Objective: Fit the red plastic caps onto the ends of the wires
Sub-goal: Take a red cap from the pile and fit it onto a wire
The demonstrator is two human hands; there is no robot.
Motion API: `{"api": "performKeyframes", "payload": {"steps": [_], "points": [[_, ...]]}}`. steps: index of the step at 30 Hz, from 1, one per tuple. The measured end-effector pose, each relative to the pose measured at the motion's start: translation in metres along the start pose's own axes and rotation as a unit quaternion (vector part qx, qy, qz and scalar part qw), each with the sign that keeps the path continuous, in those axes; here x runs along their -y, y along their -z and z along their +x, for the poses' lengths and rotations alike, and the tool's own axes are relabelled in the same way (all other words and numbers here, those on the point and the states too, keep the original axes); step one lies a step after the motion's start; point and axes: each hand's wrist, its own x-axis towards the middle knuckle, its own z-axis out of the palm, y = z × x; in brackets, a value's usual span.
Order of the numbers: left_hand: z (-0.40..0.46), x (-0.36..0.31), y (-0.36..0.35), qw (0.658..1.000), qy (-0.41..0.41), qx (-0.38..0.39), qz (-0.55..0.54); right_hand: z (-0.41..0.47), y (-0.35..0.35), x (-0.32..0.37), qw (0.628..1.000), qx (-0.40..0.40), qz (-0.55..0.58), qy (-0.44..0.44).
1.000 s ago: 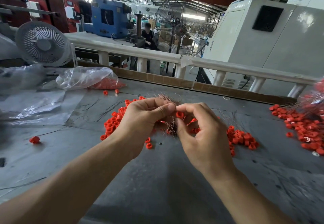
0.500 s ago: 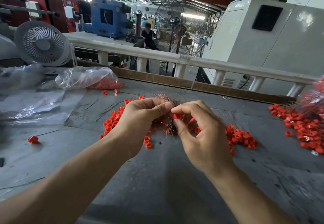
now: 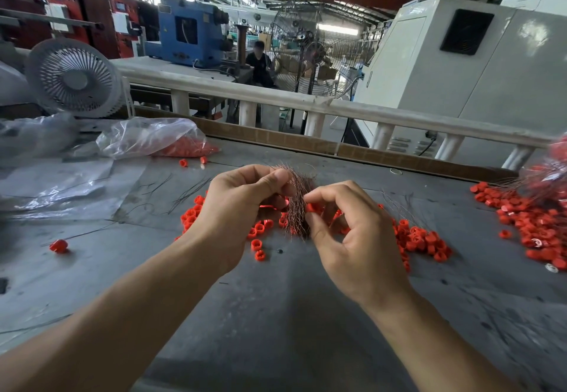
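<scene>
The left hand (image 3: pixel 242 207) has its grip curled round a bundle of copper wires (image 3: pixel 299 204), thumb pressed on top. Just right of it, the right hand (image 3: pixel 359 238) pinches one red cap (image 3: pixel 310 207) against the bundle. Loose caps (image 3: pixel 417 239) lie scattered on the grey desk (image 3: pixel 276 315), with a plastic bag (image 3: pixel 147 137) and a fan (image 3: pixel 75 77) far left. Since a second ago the hands have separated slightly and the cap sits lower.
</scene>
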Motion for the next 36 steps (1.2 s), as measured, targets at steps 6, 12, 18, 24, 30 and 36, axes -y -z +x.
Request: {"api": "performKeyframes", "payload": {"steps": [6, 12, 18, 24, 30, 36], "points": [[0.001, 0.002, 0.001, 0.999, -0.014, -0.012, 0.027, -0.001, 0.0, 0.001, 1.0, -0.004, -0.02, 0.009], [0.002, 0.004, 0.001, 0.999, -0.013, -0.021, 0.043, 0.0, 0.001, -0.002, 0.999, 0.001, -0.038, 0.012], [0.002, 0.004, 0.001, 0.998, -0.009, -0.02, 0.056, 0.001, 0.002, -0.005, 0.999, -0.006, -0.052, 0.009], [0.003, 0.003, 0.002, 0.999, -0.006, -0.025, 0.031, 0.001, 0.002, -0.005, 0.999, -0.005, -0.052, 0.003], [0.003, 0.004, 0.003, 0.998, 0.033, -0.004, 0.052, 0.004, 0.009, -0.018, 0.994, -0.067, -0.076, -0.044], [0.003, 0.005, 0.002, 0.996, 0.017, -0.003, 0.086, 0.009, 0.039, -0.06, 0.939, -0.107, -0.233, -0.228]]}}
